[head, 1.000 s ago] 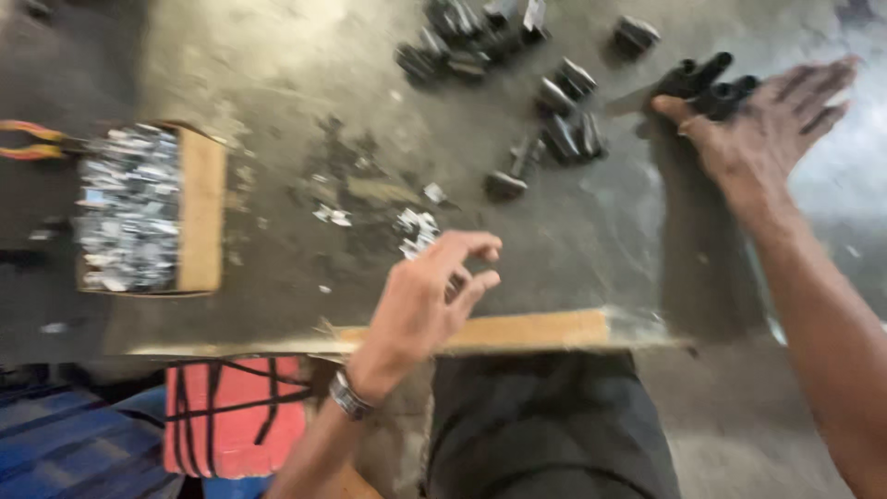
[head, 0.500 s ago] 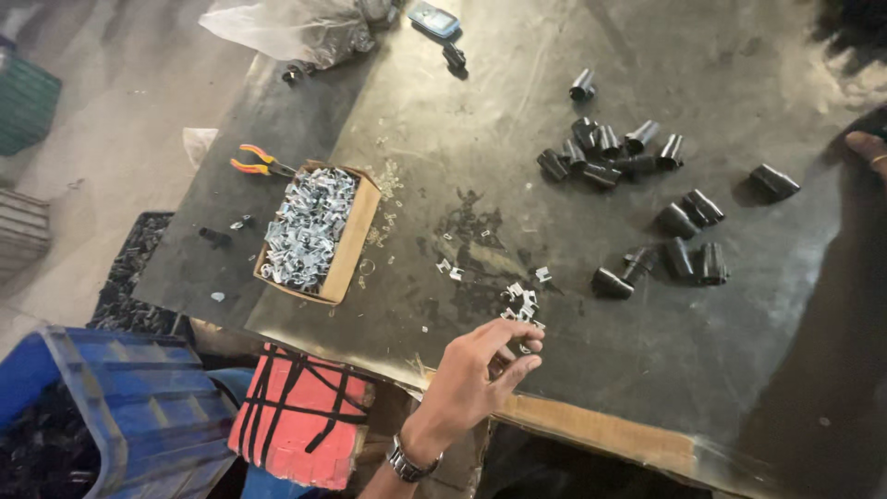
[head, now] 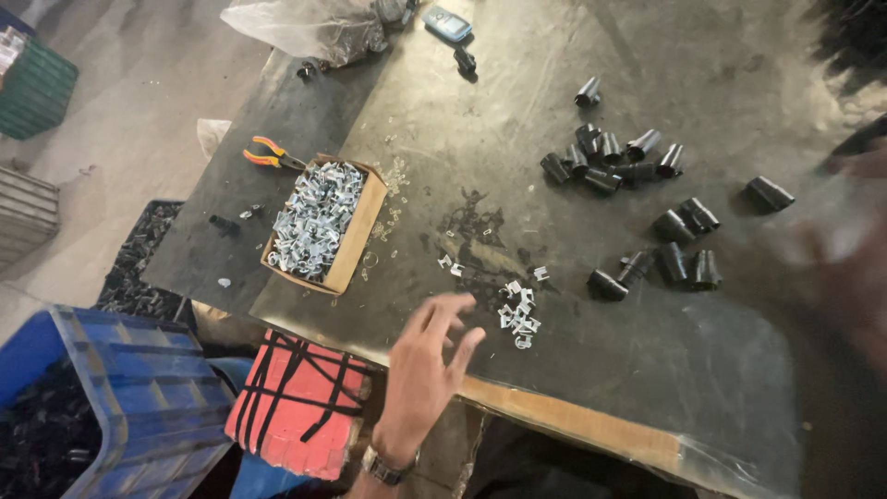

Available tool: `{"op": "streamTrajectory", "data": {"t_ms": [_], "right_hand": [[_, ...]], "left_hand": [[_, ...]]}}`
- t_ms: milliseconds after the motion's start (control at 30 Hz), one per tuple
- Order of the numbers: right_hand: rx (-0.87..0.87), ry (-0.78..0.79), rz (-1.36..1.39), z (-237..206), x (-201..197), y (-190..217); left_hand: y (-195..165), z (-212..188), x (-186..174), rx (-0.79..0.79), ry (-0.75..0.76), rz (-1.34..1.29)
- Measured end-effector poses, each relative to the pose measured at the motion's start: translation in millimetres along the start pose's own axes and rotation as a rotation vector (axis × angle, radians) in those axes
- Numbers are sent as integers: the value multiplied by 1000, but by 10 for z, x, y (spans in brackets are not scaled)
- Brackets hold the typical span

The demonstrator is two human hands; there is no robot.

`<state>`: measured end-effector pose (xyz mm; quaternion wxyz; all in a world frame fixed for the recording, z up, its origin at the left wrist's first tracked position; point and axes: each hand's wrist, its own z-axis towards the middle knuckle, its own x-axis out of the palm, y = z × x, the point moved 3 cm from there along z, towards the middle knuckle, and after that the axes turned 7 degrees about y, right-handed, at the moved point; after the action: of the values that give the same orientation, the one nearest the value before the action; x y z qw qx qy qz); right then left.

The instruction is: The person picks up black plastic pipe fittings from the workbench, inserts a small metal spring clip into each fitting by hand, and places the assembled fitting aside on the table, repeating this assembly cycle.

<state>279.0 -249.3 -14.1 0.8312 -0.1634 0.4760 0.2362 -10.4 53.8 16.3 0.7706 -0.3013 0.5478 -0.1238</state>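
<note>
- Fingers (head: 459, 325) of the left hand (head: 425, 374) are spreading open, holding nothing — hovering just beside the small pile of silver metal clips (head: 518, 310).
- Clips are lying on the dark worn surface (head: 591, 388), near its front edge.
- Right hand (head: 845, 249) is showing only as a blur — grip impossible to tell.

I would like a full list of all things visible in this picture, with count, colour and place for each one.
table: one, dark, fills the middle
cardboard box: one, brown, left part of table, full of silver metal clips
pliers: one, orange handles, beside box
loose clips: small pile, silver, near front edge
black caps: about sixteen, right half of table
plastic bag: one, clear, far edge
phone: one, blue-grey, far edge
blue crate: one, floor at lower left
red bundle: one, black straps, under table edge
left hand: open, fingers spread, close to loose clips
right hand: blurred, right edge
</note>
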Motion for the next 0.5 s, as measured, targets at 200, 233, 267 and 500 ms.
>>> {"op": "streamTrajectory", "data": {"t_ms": [200,233,267,500], "right_hand": [[-148,124,337,230,130,299],[-143,120,370,231,130,314],[-138,118,402,229,120,342],[-73,192,497,-11,99,390]], "left_hand": [[-14,317,272,-168,172,358],[-21,328,343,-219,240,331],[-55,330,385,-173,223,298],[-203,302,648,46,145,100]]}}
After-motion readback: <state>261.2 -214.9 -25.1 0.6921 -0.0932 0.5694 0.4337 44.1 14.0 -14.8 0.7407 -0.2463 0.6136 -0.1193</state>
